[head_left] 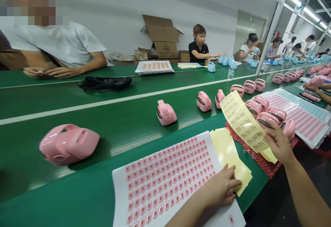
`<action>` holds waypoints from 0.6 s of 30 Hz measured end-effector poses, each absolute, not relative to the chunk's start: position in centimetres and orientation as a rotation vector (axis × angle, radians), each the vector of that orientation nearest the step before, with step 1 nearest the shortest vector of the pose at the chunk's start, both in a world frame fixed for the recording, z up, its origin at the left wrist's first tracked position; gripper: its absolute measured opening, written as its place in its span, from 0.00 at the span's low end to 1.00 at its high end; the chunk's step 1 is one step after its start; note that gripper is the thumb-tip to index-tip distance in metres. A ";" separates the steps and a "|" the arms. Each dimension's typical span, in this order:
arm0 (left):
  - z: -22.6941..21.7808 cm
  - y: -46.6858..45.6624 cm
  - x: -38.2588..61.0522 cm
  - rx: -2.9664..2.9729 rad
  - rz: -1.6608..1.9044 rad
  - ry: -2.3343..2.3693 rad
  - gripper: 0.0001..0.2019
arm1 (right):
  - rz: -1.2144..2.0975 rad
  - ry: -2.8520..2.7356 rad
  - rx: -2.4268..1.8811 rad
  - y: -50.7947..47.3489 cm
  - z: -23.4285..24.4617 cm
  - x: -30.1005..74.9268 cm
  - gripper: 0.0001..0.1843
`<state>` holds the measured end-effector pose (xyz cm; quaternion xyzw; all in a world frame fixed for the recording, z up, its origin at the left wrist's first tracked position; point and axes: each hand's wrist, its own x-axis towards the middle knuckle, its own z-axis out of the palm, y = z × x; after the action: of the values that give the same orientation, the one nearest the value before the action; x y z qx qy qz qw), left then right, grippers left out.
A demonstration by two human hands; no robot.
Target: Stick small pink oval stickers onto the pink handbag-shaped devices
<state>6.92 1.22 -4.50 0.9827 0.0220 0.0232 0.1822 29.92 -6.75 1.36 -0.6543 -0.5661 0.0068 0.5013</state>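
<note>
My right hand [280,142] pinches the lower edge of a yellow label sheet [239,118] printed with rows of dark text, holding it raised and tilted above a red cloth [278,172]. Flat under it, my left hand [223,184] rests with fingers stretched over yellow backing sheets [226,141] and the right side of a white sticker sheet [168,182]. That sheet carries rows of small pink stickers with red centres. Close to my right hand, several pink plastic housings with handles [269,122] sit grouped on the cloth.
More pink housings [165,113] stand along the green belt [124,130], one large at left [68,144]. Across it lie a black bag [104,83] and a stack of sticker sheets [154,67]. Co-workers sit opposite and at right. Further sticker sheets [307,116] lie at right.
</note>
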 end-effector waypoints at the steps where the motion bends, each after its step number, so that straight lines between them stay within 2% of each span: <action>1: -4.6 1.5 7.2 2.775 0.101 0.054 0.16 | 0.069 -1.336 -1.583 -6.9 0.7 30.0 0.25; 5: -5.1 3.3 9.6 2.815 0.207 0.101 0.21 | 0.103 -1.209 -1.617 -7.4 -1.4 29.9 0.25; 9: -5.9 4.6 11.8 2.880 0.215 0.115 0.30 | 0.009 -1.186 -1.697 -8.0 -1.9 29.6 0.24; 11: -6.2 4.7 12.0 2.917 0.228 0.225 0.32 | 0.014 -1.216 -1.784 -8.5 -1.9 29.9 0.24; 14: -6.4 4.2 11.6 2.958 0.272 0.496 0.30 | 0.058 -1.232 -1.921 -9.2 -2.1 30.9 0.24; 18: -5.9 4.2 11.5 2.987 0.303 0.723 0.19 | 0.095 -1.271 -2.023 -9.8 -2.5 31.8 0.25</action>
<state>11.48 4.23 -5.89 0.9669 0.2340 0.0979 0.0268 31.83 -9.76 -2.47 -0.7873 -0.4945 0.0369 0.3664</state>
